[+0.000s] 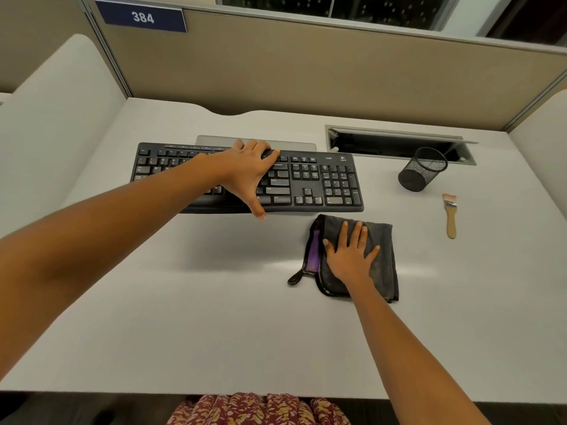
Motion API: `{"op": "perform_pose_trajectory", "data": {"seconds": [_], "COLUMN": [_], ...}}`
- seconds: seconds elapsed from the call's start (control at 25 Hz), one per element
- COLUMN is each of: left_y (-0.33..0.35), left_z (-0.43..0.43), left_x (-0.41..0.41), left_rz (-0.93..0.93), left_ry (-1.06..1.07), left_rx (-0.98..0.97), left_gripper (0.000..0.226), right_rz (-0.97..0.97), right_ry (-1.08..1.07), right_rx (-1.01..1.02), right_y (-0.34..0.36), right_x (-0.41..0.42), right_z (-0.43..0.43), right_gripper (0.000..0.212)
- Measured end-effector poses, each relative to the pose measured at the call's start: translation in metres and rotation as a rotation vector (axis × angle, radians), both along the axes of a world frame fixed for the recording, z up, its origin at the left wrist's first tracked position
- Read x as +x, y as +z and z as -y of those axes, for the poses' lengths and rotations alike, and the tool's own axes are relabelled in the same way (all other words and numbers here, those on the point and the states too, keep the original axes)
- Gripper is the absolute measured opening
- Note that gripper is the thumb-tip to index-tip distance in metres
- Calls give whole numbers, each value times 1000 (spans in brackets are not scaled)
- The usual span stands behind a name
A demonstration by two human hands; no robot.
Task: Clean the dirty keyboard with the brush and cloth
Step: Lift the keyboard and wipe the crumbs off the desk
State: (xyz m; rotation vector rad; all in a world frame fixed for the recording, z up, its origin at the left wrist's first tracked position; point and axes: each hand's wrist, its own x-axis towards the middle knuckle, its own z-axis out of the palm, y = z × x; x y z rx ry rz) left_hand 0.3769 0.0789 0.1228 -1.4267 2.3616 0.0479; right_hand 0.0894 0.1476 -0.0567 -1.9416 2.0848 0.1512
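A black keyboard (325, 182) lies across the back middle of the white desk (184, 302). My left hand (245, 173) spans it front to back and grips it, with fingers curled over the far edge and the thumb hooked on the near edge. A folded dark grey cloth (383, 256) with a purple inner side lies just in front of the keyboard's right end. My right hand (349, 253) rests flat on the cloth with its fingers spread. A small brush (450, 216) with a wooden handle lies on the desk to the right, touched by neither hand.
A black mesh pen cup (422, 170) lies tipped on its side behind the brush. An open cable slot (399, 142) is set into the desk at the back right. A flat silver plate (294, 145) shows behind the keyboard. Partition walls (306, 72) enclose the desk.
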Motion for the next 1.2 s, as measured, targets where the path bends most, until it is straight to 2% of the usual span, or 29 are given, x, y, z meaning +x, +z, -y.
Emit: {"op": "perform_pose_trajectory", "data": {"seconds": [0.24,0.48,0.68,1.2], "left_y": [-2,0,3,-10], "left_z": [3,1,2,1], "left_x": [12,36,66,119], "left_rz": [0,-14,-10,-38], "left_ry": [-12,-28,-51,-120], "left_rx": [0,-4,-14,7], "left_gripper": [146,147,148,148], "right_rz": [3,32,67,74], "right_ry": [115,139,133,175], "right_rx": [-59,-98,-130,7], "right_y": [-5,-10,-11,6], "right_x": [60,122,174,297], "right_z": [-18,-32,-39,-60], "right_gripper": [69,66,76,70]}}
